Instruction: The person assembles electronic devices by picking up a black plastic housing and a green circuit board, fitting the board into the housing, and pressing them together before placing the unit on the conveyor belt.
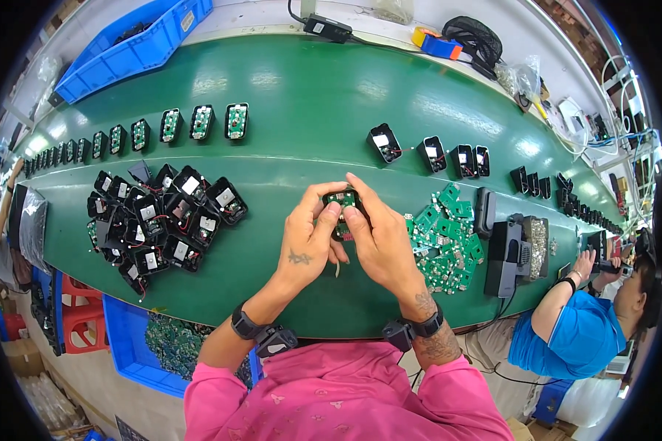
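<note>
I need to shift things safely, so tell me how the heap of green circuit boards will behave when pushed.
The green circuit boards will likely scatter rather than move as one, since they lie loose and overlapping. Each looks thin and flat, so probably stiff and unlikely to roll. Lying uncased, they could be fragile.

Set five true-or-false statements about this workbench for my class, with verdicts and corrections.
1. The left hand and right hand hold a dark-cased green board between them. True.
2. The loose green boards lie left of the hands. False: they lie to the right.
3. A heap of black casings lies left of the hands. True.
4. The co-worker at right wears a pink top. False: it is blue.
5. A blue bin stands at the upper left. True.
</note>
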`<action>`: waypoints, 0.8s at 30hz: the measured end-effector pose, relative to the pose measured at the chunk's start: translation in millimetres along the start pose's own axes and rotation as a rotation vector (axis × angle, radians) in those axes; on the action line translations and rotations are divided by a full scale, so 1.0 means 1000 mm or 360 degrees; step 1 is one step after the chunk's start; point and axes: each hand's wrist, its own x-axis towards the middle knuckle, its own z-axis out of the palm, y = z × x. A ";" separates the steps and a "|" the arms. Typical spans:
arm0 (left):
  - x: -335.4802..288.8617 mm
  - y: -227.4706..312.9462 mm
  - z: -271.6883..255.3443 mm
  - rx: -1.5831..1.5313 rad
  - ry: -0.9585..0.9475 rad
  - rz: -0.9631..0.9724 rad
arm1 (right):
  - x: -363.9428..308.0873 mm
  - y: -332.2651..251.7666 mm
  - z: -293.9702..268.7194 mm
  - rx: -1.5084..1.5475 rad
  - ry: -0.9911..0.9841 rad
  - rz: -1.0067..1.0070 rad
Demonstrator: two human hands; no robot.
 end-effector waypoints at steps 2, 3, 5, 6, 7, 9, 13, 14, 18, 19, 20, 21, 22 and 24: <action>-0.001 0.000 0.002 0.0013 0.0028 0.0011 | 0.001 0.000 0.004 -0.0005 0.0030 -0.0003; -0.001 -0.001 0.003 0.0052 0.0076 0.0078 | 0.003 0.000 0.007 0.0104 0.0067 -0.0043; -0.002 -0.003 0.002 0.0093 0.0125 0.0149 | 0.004 -0.001 0.014 0.0215 0.0103 -0.0088; -0.001 -0.008 0.000 0.0208 0.0189 0.0240 | 0.005 0.000 0.021 0.0373 0.0135 -0.0061; 0.000 -0.011 -0.002 0.0324 0.0256 0.0333 | 0.006 0.001 0.026 0.0533 0.0164 -0.0035; 0.002 -0.014 -0.006 0.0326 0.0306 0.0321 | 0.011 0.004 0.031 0.0491 0.0145 -0.0081; 0.015 -0.001 -0.012 -0.0095 0.0518 0.0059 | 0.052 0.006 0.027 0.0287 0.0087 0.0000; 0.019 -0.001 -0.015 -0.0164 0.0599 0.0144 | 0.072 0.007 0.029 0.0290 0.0129 0.0081; 0.029 -0.016 -0.026 0.0038 0.0724 0.0183 | 0.157 0.032 0.050 0.0042 -0.0037 0.0227; 0.031 -0.022 -0.031 0.0049 0.0724 0.0204 | 0.167 0.031 0.060 0.0051 -0.0028 0.0207; 0.032 -0.029 -0.035 0.0026 0.0696 0.0213 | 0.175 0.027 0.070 -0.0162 -0.0043 0.0136; 0.034 -0.030 -0.033 -0.0005 0.0645 0.0216 | 0.182 0.030 0.074 -0.0388 -0.0039 0.0081; 0.035 -0.031 -0.029 0.0009 0.0661 0.0208 | 0.187 0.035 0.081 -0.0422 -0.0040 0.0076; 0.032 -0.037 -0.035 0.0025 0.0624 0.0208 | 0.187 0.028 0.092 -0.0479 -0.0033 0.0011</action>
